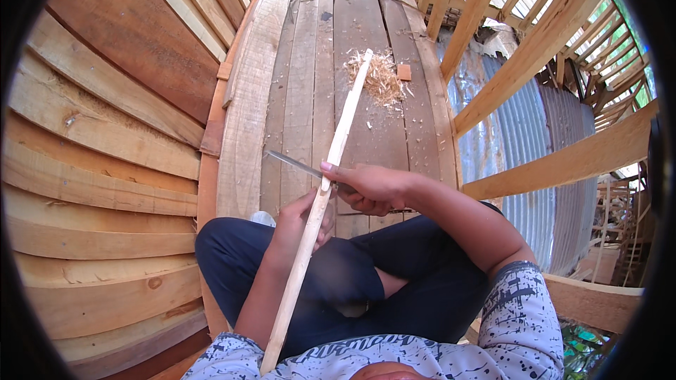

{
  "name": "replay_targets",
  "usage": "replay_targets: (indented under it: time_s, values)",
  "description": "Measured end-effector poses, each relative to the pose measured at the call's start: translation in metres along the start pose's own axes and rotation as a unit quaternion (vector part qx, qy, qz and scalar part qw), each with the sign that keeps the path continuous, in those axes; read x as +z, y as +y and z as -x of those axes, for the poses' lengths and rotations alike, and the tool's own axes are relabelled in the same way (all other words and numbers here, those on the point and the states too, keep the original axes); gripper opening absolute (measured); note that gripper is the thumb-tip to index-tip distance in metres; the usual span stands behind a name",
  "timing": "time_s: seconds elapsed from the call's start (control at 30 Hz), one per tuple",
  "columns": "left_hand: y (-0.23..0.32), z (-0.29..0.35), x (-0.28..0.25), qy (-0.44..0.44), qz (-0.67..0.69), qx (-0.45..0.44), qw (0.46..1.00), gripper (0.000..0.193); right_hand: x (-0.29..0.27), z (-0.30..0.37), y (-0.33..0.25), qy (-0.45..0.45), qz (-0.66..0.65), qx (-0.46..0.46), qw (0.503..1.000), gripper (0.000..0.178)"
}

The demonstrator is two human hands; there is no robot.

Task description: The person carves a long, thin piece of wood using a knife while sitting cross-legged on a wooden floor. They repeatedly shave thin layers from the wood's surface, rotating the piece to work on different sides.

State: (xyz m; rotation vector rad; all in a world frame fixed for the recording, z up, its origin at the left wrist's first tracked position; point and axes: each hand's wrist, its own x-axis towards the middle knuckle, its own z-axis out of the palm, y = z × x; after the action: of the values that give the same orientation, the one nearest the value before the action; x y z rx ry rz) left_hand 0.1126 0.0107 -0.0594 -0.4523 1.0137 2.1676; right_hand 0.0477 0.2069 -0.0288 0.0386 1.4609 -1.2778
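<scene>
A long pale wooden stick [343, 125] slants from my left shoulder up and away over the plank floor. My left hand [294, 218] is closed around its middle, with some fingers hidden behind the wood. Just beyond it, my right hand [370, 188] grips a knife [292, 163] whose handle is mostly hidden in the fist. The blade points left and crosses under the stick. My right thumb presses on the stick's upper side, close to the blade.
Curly wood shavings [380, 79] lie heaped near the stick's far end, beside a small orange-brown wood block [403, 72]. Stacked boards [105, 186] form the left side. Wooden rails [563, 158] and corrugated metal sheets [524, 148] stand on the right. My crossed legs [331, 274] are below the hands.
</scene>
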Motion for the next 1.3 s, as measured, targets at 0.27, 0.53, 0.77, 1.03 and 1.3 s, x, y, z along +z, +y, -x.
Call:
replay_targets:
  time_s: [0.27,0.53,0.77,1.03,1.3]
  values:
    - [0.0,0.003,0.003,-0.003,-0.004,-0.003,1.0,0.04,0.001,0.001,-0.003,-0.005,-0.001,0.0,1.0,0.067]
    - [0.0,0.003,-0.004,-0.034,0.028,-0.001,0.999,0.041,-0.036,-0.017,0.012,0.334,0.268,-0.223,0.876,0.066]
    - [0.001,0.004,-0.004,-0.05,0.016,0.003,0.999,0.042,-0.078,-0.011,0.013,0.542,0.301,-0.315,0.719,0.038]
    - [-0.001,0.001,-0.007,-0.045,0.018,-0.003,0.999,0.042,-0.131,-0.006,0.032,0.668,0.281,-0.279,0.63,0.032]
    - [0.001,0.007,-0.007,-0.036,0.024,-0.001,0.999,0.042,-0.18,-0.019,0.058,0.734,0.238,-0.098,0.628,0.027]
